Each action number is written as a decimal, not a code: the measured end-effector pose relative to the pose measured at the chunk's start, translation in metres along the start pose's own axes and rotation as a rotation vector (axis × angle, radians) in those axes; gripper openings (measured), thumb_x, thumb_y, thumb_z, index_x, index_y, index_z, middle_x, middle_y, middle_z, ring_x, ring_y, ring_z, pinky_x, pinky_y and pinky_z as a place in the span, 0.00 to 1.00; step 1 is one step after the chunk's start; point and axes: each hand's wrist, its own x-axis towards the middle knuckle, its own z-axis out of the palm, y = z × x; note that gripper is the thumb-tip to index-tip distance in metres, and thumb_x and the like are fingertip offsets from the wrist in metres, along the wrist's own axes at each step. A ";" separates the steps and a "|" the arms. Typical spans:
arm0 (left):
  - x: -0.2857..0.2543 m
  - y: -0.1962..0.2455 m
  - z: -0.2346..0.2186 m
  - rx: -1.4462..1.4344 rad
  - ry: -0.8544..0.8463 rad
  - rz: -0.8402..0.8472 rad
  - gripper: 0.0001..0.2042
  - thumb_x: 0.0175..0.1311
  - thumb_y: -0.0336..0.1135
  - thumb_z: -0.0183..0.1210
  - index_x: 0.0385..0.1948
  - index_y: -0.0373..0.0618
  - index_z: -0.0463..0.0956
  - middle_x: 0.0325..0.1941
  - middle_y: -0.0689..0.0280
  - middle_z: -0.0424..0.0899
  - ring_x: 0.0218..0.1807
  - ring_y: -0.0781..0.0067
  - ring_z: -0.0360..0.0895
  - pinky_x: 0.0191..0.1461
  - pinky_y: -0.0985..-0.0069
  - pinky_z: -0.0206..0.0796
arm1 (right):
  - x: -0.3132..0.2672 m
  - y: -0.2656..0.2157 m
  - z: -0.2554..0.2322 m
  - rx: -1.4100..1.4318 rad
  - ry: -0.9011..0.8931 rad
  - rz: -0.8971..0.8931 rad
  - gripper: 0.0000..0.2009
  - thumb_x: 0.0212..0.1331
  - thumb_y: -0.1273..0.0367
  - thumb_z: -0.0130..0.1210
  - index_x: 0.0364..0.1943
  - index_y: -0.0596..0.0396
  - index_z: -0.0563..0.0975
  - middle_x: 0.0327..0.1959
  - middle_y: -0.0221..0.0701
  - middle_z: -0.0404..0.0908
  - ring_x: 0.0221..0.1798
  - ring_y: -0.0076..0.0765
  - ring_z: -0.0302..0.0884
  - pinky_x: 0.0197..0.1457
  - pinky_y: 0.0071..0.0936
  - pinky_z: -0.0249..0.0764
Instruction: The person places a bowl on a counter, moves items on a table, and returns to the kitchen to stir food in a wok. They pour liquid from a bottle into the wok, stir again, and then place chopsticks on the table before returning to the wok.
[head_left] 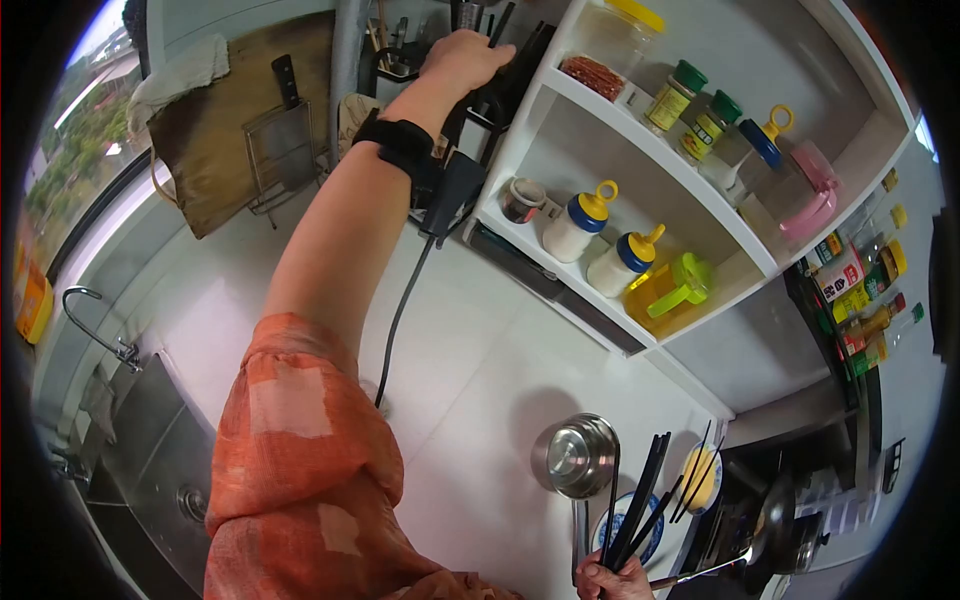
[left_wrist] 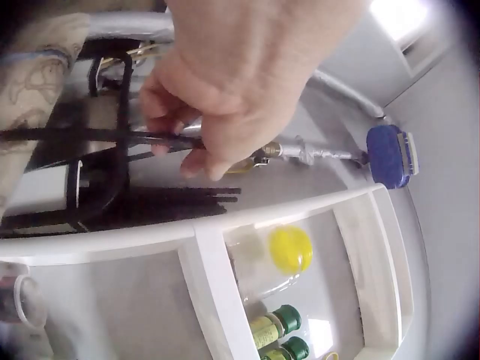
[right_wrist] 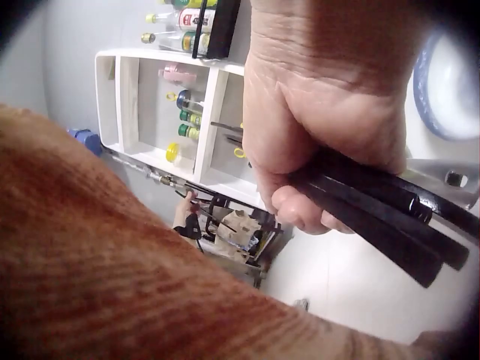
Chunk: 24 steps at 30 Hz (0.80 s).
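My left hand reaches far forward to a dark rack beside the white shelf. In the left wrist view its thumb and fingers pinch a thin black chopstick, which lies level across the rack. Low in the head view, my right hand grips a bundle of black chopsticks that fans upward over the counter. From the right wrist, the fingers curl round the bundle, and the thick square ends stick out past the hand.
A steel saucepan, a blue-rimmed plate and a yellow-filled dish stand near the right hand. The white shelf holds jars and bottles. A sink lies left; a chopping board and cleaver stand behind.
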 end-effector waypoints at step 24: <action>-0.053 -0.051 -0.004 -1.140 -0.265 -0.297 0.16 0.62 0.32 0.51 0.51 0.41 0.66 0.32 0.54 0.78 0.27 0.73 0.77 0.27 0.79 0.68 | 0.003 0.007 -0.009 0.047 -0.006 0.039 0.07 0.58 0.71 0.52 0.30 0.62 0.72 0.13 0.25 0.67 0.12 0.21 0.64 0.16 0.17 0.63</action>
